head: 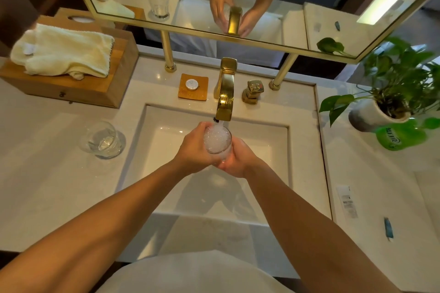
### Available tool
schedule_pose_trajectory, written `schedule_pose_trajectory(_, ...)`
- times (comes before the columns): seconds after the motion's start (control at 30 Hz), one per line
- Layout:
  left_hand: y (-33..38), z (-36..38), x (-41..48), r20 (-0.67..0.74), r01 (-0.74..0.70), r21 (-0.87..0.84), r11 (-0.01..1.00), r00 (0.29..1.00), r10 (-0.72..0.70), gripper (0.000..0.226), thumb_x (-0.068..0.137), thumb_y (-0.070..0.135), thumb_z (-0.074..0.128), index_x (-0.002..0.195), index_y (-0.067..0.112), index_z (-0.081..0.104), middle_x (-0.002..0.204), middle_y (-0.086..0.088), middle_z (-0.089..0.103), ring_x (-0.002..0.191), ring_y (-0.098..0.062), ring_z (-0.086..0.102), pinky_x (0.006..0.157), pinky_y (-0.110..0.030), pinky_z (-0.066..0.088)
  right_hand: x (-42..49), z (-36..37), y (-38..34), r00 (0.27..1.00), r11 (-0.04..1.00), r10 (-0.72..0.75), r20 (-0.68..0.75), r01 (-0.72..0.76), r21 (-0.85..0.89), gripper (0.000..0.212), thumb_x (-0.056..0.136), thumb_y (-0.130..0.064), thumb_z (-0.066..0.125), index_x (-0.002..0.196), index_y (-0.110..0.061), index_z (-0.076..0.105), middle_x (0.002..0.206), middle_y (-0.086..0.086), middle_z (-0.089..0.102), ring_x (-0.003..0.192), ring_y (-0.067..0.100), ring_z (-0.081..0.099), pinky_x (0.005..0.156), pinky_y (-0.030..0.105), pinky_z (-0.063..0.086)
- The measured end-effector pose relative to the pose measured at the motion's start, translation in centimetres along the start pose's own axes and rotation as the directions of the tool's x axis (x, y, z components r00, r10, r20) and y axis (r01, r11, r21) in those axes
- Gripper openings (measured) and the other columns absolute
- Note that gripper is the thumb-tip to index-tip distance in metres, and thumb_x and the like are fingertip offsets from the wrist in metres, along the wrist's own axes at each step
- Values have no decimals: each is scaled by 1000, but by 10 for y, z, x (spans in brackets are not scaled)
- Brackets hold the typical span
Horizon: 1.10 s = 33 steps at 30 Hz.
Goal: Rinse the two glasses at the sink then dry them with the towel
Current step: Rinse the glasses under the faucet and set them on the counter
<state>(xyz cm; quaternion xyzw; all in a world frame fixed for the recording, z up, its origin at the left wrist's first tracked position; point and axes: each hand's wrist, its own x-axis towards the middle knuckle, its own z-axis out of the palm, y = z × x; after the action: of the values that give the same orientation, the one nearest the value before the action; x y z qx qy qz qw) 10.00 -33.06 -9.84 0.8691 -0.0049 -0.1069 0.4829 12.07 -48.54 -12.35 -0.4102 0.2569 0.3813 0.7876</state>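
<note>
The fingers point(202, 129) of the left hand point(194, 147) curl around the far and left side of a clear drinking glass point(217, 140), while the right hand point(237, 158) cups it from below and the right, so both hands hold it together. The glass stands nearly upright over the white rectangular sink basin point(166, 140), directly beneath the spout of the brushed gold faucet point(225, 93). A stream of water point(220, 123) runs into it, and the inside is white with foam and bubbles up to the rim.

The second clear glass point(104, 139) stands upright on the pale stone counter point(47, 173) just left of the basin, apart from the hands. Further left and back, a cream folded towel point(62, 51) lies on top of a wooden box point(71, 88).

A gold square tap handle point(253, 90) sits right of the faucet, a small wooden coaster with a round white item point(192, 85) to its left. A leafy green potted plant point(390, 93) stands on the right of the counter.
</note>
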Motion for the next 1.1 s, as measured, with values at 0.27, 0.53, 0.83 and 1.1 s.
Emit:
schedule_pose_trajectory(0.27,5,-11,-11,57,123,-175,977,992,-114,89,53,21,97,124,33,44,115,10,57,106,-14,58,85,-31,54,-24,-8,-2,976,987,28,215,7,-160,79,84,-51,72,146,-9,48,144,20,54,121,30,59,104,42,48)
schedule_pose_trajectory(0.53,9,-21,-28,111,-11,-171,985,993,30,95,49,28,100,124,44,44,114,18,54,102,-8,60,78,-27,60,-54,2,-29,950,824,43,309,141,-549,120,46,-14,100,149,-11,38,144,26,49,131,43,53,108,63,42)
schedule_pose_trajectory(0.83,-10,-6,-55,65,-97,16,995,993,95,84,76,46,83,144,31,38,130,2,56,106,-14,62,83,-25,57,-69,25,-36,951,191,-99,294,308,-932,63,74,-10,87,129,-15,57,120,7,68,109,24,67,98,42,55)
schedule_pose_trajectory(1.1,-93,4,-127,204,-92,741,665,975,-93,67,98,64,15,86,23,67,87,0,68,76,-21,54,74,-37,35,-68,14,-14,929,-83,-264,259,246,-966,71,69,-35,90,126,-19,52,119,2,62,105,21,61,91,38,55)
